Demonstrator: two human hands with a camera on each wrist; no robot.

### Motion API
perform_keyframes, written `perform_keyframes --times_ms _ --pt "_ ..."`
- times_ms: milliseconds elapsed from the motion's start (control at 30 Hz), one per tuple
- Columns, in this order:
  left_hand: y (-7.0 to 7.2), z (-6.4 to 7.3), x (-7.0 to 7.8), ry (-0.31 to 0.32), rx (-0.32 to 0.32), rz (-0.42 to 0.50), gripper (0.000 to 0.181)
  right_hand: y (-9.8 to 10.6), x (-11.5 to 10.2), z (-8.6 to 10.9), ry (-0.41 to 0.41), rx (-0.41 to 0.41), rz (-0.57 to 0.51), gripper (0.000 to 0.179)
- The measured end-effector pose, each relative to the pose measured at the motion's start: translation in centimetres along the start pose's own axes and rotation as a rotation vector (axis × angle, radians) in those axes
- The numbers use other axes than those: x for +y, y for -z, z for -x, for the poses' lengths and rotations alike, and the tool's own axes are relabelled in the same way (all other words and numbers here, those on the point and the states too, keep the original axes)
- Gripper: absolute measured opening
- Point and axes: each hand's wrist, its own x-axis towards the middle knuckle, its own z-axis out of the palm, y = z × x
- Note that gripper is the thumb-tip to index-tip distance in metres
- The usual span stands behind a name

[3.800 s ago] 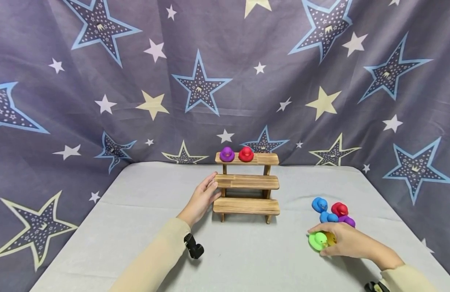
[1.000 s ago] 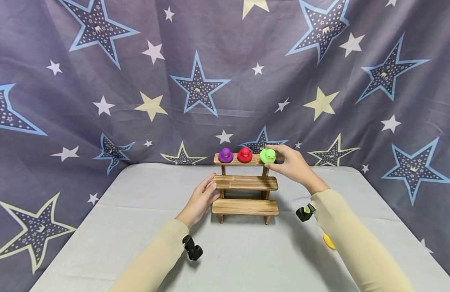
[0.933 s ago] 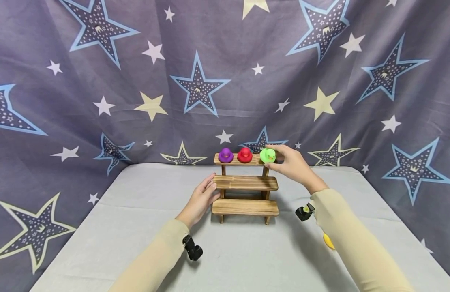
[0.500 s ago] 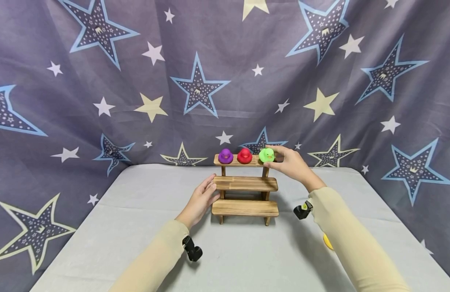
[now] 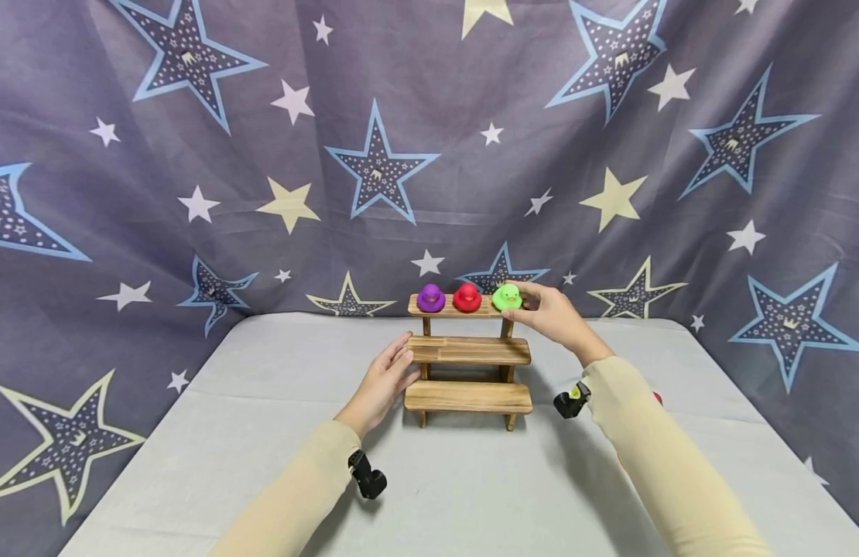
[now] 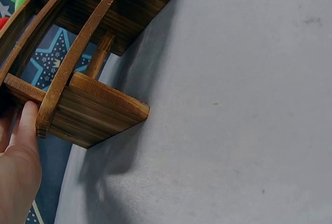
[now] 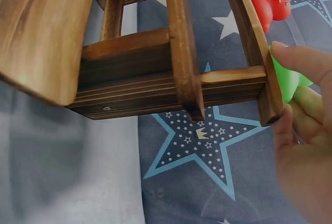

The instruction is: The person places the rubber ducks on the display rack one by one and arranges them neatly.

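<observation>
A three-tier wooden display stand (image 5: 468,396) stands on the table in the head view. On its top tier sit a purple rubber duck (image 5: 431,299) and a red rubber duck (image 5: 467,298). To their right, at the tier's right end, my right hand (image 5: 556,316) pinches a green rubber duck (image 5: 507,297) between thumb and fingers. The right wrist view shows the green duck (image 7: 286,79) at the top tier's edge, partly hidden by the hand. My left hand (image 5: 381,383) holds the stand's left side near the middle tier; its fingertips touch the side frame in the left wrist view.
A sliver of another red thing (image 5: 657,397) shows behind the right sleeve (image 5: 662,456), which hides that part of the table. A grey cloth covers the table (image 5: 262,418). Star-patterned fabric (image 5: 262,139) hangs close behind the stand.
My right hand has brought the green duck from the group at the table's right up to the top tier, then shifted it slightly left towards the red duck. My left hand stays at the stand.
</observation>
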Motion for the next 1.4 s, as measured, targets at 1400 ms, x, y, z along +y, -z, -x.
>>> perform_keyframes --times_ms 1400 --pt "-0.1 0.1 0.2 0.004 0.007 0.008 0.056 0.8 -0.7 1.9 0.099 0.016 0.086 0.077"
